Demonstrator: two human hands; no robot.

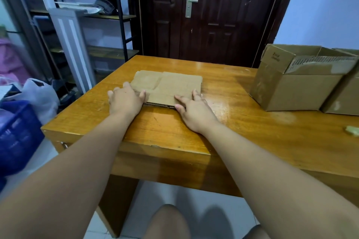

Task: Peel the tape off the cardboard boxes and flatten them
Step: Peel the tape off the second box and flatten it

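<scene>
The wooden surface [252, 128] is carrying everything. An open box [295, 91] is standing at 3 o'clock, with a second box [347, 103] just beside it at the frame's edge. The flattened cardboard [174, 83] is lying flat near the middle. Both arms are reaching straight forward. The left hand [125, 100] is resting at the cardboard's 8 o'clock corner, fingers spread and straight, thumb on its edge. The right hand [194, 111] is lying on the 5 o'clock corner, fingers straight and splayed.
</scene>
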